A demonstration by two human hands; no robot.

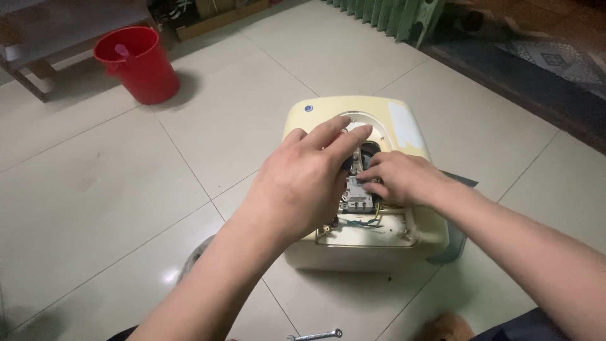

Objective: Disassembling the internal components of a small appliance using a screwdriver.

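Cream-coloured heater (404, 126) lies on the tiled floor (95, 189), its service opening facing up. Left hand (303, 183) rests over the opening, fingers extended and spread, gripping nothing visible. Right hand (401, 177) reaches in, fingertips curled on the grey terminal block (356, 196); whether they pinch it cannot be determined. Spanner (319, 335) lies near; red bucket (139, 63) stands well apart.

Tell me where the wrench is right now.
In the head view the wrench lies on the tiled floor at the bottom edge, just in front of the cream appliance and below the left hand.
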